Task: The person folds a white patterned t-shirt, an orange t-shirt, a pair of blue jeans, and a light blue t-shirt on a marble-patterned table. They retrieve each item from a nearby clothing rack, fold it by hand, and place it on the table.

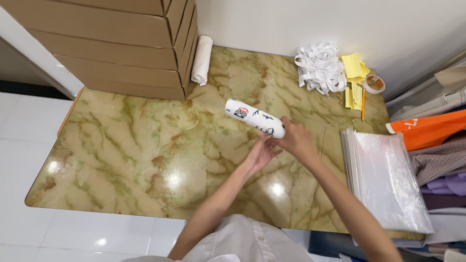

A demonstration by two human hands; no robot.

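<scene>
A white roll of cloth with dark and red prints (252, 118) is held above the marbled green-brown table (136, 150), tilted with its far end pointing up-left. My right hand (297, 139) grips the roll's near end. My left hand (260, 151) touches that same end from below, its fingers spread against the roll. Both forearms reach in from the bottom of the view.
Stacked flat cardboard boxes (116, 43) fill the back left, a plain white roll (201, 59) beside them. At the back right lie a heap of white strips (319, 68), yellow paper slips (354, 73), a tape roll (374, 84) and a pencil (362, 104). Clear plastic bags (386, 179) are stacked at right.
</scene>
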